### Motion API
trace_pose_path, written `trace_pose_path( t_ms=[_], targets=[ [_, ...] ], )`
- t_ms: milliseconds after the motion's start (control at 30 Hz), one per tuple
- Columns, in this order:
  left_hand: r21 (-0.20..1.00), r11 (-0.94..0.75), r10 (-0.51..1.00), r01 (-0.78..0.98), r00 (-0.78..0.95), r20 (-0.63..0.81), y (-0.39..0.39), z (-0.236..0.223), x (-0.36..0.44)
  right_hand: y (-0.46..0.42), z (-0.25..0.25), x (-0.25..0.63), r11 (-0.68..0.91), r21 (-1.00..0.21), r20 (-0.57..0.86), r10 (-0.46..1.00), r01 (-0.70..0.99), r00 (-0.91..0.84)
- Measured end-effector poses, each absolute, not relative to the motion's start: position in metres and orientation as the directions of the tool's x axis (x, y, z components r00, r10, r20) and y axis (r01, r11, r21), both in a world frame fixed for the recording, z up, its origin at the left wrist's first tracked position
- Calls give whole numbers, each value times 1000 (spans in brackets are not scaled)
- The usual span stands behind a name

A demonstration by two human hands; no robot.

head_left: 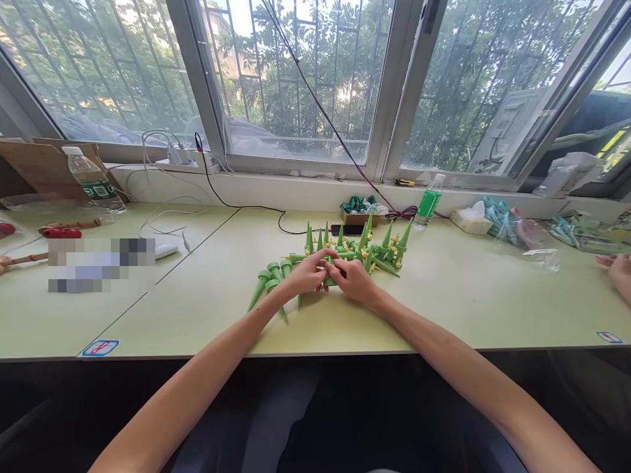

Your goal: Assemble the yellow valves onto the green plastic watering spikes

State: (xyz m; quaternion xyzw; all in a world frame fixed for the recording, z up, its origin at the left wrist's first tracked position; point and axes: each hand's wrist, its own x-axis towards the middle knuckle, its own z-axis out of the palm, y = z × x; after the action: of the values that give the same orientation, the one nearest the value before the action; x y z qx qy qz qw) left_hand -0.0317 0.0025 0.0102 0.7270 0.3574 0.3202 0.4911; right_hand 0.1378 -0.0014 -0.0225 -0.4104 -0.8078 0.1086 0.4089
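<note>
Both my hands meet at the middle of the table over a cluster of green plastic spikes. My left hand [308,272] is closed on a green spike [329,280], its fingertips pressed to the piece. From the other side my right hand [355,278] pinches the same piece, and its fingers partly hide it. Behind the hands several green cone spikes with small yellow fittings [389,246] stand or lie in a pile. Left of my left hand lie several more green spikes [259,288] with ribbed caps, their points toward me.
A dark phone [351,230] and a small cardboard box [363,213] are behind the spikes. Water bottles stand at back right [428,203] and back left [93,179]. Tissues [472,218] and plastic-bagged items [515,230] lie right. Another person's hand [620,272] shows at the right edge.
</note>
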Motion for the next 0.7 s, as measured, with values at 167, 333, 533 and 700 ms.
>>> trace_pose_path(
  t_ms=[167, 333, 533, 700],
  targets=[
    [945, -255, 837, 207, 536, 108, 3, 9, -32, -2, -22, 138, 642, -514, 574, 750, 568, -329],
    [944, -265, 834, 197, 538, 122, 4, 8, -32, -2, -22, 138, 637, -522, 566, 756, 568, -328],
    [934, -271, 838, 232, 535, 110, 4, 9, -32, -3, -21, 138, 634, -525, 561, 760, 568, -330],
    [933, -274, 838, 233, 534, 113, 3, 11, -31, -3, -21, 138, 630, -526, 555, 763, 570, -331]
  ],
)
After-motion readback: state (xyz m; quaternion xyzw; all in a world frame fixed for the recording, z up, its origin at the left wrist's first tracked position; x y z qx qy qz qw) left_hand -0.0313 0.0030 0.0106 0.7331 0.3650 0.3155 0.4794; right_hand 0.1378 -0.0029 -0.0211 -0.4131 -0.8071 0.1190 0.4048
